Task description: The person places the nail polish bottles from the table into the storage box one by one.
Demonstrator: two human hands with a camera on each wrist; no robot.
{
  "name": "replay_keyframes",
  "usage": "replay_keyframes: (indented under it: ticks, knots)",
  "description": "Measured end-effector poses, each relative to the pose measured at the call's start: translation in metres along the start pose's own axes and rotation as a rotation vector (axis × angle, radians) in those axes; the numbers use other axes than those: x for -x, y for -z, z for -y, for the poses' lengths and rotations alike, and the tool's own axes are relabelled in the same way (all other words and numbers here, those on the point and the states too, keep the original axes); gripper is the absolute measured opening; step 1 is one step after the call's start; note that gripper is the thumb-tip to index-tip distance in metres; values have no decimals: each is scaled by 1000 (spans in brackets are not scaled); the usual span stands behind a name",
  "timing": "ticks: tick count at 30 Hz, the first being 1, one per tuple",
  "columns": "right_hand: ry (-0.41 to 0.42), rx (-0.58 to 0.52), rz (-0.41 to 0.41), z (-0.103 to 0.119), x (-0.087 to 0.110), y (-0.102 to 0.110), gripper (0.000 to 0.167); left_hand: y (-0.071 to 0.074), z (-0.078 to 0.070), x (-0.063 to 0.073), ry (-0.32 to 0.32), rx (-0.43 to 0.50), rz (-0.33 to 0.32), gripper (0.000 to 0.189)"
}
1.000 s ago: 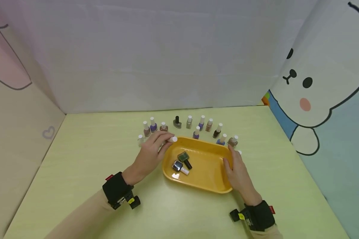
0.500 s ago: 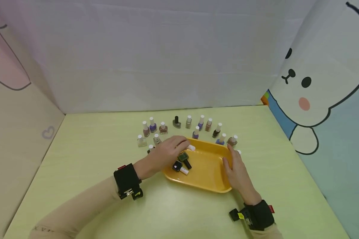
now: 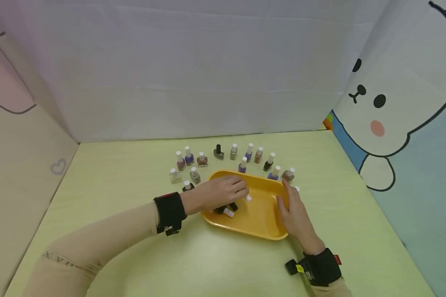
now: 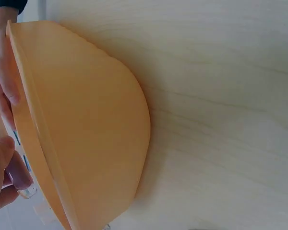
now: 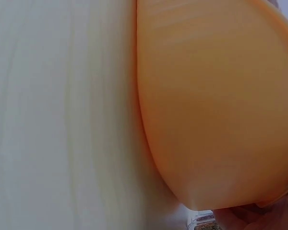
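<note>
My left hand (image 3: pixel 223 192) is over the left half of the yellow tray (image 3: pixel 262 218), pinching a nail polish bottle (image 4: pixel 20 171) by its white cap. In the left wrist view the polish looks mauve, and the bottle tilts with its glass end down. Beneath this hand, two more nail polish bottles lie in the tray, one with a white cap (image 3: pixel 228 213) and one with a black cap (image 3: pixel 233 206); their glass is mostly covered by the hand. My right hand (image 3: pixel 297 216) grips the tray's right end, thumb inside the rim.
Behind the tray stand several nail polish bottles, among them a black-capped one (image 3: pixel 218 152), a purple one (image 3: pixel 242 166) and a brown one (image 3: pixel 288 175). More are grouped at the left, such as a clear one (image 3: pixel 175 176). A white cloth wall (image 3: pixel 208 82) borders the table's back.
My left hand has moved right, from the tray's left rim to over its inside, carrying the bottle. The right hand and the tray have stayed in place.
</note>
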State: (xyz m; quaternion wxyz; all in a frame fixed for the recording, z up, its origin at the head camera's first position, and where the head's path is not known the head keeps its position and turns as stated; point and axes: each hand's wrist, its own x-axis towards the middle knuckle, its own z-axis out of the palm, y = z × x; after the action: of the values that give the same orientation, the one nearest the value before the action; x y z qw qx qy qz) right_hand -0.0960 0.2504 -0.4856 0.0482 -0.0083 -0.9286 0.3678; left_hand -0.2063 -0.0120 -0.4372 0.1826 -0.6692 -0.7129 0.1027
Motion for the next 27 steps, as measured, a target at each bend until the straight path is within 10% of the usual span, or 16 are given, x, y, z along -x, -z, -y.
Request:
replay_keyframes:
  ticks: [18,27]
  knots:
    - [-30,-10,21,1,-2,0,57,-11,-8,-29,-288,-102,387,35]
    - [-32,-6,17,1,-1,0,56,-15,-17,-34,-327,-89,367,32]
